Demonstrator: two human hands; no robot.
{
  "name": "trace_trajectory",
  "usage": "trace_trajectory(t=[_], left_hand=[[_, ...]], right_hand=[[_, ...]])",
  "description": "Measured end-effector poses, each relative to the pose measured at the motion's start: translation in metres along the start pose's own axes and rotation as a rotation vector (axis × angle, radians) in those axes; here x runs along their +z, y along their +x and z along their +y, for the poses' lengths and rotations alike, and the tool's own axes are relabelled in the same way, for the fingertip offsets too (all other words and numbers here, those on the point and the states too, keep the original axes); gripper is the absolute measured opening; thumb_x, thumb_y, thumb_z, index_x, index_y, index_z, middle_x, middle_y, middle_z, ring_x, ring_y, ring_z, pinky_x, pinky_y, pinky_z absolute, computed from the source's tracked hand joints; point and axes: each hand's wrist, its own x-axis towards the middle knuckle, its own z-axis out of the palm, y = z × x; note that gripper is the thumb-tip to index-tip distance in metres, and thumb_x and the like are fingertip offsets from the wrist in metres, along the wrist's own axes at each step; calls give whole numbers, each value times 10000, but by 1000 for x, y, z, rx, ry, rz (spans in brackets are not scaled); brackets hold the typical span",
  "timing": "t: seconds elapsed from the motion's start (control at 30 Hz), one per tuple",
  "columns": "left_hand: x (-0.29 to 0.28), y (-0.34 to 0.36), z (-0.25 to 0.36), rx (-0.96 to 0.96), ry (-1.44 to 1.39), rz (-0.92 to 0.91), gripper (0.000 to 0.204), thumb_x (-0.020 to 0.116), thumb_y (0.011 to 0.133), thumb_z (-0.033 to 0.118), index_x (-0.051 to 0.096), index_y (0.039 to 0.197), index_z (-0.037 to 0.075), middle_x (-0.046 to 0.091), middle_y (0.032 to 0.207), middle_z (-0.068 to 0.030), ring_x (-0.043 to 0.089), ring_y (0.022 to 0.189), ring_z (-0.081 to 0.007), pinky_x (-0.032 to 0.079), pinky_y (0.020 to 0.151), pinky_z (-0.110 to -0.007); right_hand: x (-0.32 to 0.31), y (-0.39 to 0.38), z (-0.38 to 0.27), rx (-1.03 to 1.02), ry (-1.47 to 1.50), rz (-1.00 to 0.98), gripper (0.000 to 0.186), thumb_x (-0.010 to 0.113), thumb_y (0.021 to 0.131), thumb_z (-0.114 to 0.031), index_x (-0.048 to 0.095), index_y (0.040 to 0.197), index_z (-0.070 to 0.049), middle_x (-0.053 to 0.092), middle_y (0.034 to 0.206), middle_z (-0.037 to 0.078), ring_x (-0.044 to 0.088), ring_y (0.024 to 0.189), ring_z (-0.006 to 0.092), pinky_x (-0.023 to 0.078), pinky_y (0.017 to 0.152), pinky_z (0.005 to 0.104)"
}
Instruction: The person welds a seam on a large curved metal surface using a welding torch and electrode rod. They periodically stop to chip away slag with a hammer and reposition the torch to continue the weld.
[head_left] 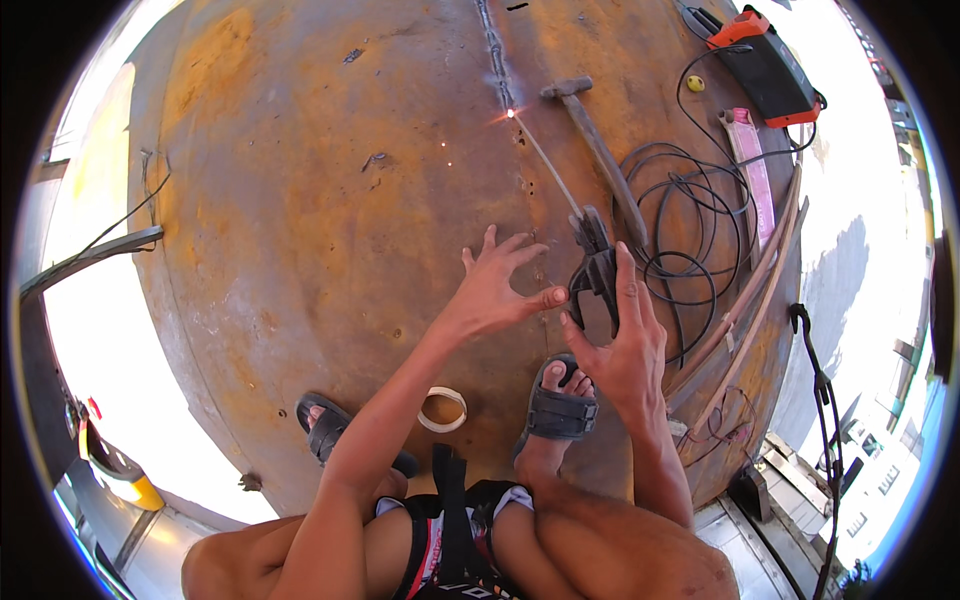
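1. Keep the tip of the welding rod close to the joint line; a short, even gap at the glowing arc probably serves best.
2. Travel slowly and evenly toward the sandals, judging pace by the bead on the arc's far side.
3. Steer from the right hand: loosely curled about the electrode holder, index finger laid along its right side. Cannot tell the wrap of the remaining fingers.
4. Use the left hand, open and empty with fingers spread, only for steadying; cannot tell whether touching the holder at the thumb.
5. Mind bare skin and open footwear near the sparks, and keep the cable clear of the arc.
6. Find the holder above the rusty metal surface, nearer its right edge than its left, just left of the near end of the hammer.
7. Note the looks: for the holder, black, chunky and matt; for the rod, thin, straight and pale grey, slanting up-left to an orange-white glow; for the bead, dark grey and rough, running toward the far edge.
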Motion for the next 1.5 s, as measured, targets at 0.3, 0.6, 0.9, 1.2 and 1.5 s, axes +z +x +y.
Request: trace_trajectory(t=[0.3,0.6,0.9,1.2,1.5], left_hand=[[-1,0,-4,-3,26,-12,1153,658,757,949,574,1561,127,370,1727,-211,70,1652,-513,18,1250,-796],[-1,0,-3,-1,39,-18,1119,652,775,939,568,1566,151,369,1728,-202,73,1656,-500,18,1263,-782],[-2,-1,-2,-4,34,-14,1144,656,769,941,564,1567,126,369,1727,-207,90,1653,-503,30,1267,-775],[-4,-1,-3,-11,41,-14,1150,668,770,931,556,1572,115,374,1724,-203,100,1655,-489,43,1268,-775],[-4,-2,-1,-14,36,-17,1141,662,774,932,555,1574,125,375,1722,-203,94,1657,-486,43,1271,-772]], right_hand=[[5,2,4,-42,-19,30,1041,875,817,-262,344,1699,-112,680,1138,151,740,937,372,606,743,472],[6,1,7,-34,-15,36,1039,874,816,-274,349,1699,-121,683,1135,148,744,927,371,610,752,474],[7,2,8,-36,-15,35,1039,872,817,-272,347,1700,-121,682,1129,148,744,922,368,608,750,473],[8,3,7,-50,-14,38,1042,873,819,-268,340,1701,-116,687,1137,145,749,929,359,614,748,467],[8,3,7,-41,-18,34,1047,874,819,-273,336,1705,-125,691,1152,145,750,940,363,615,755,471]])
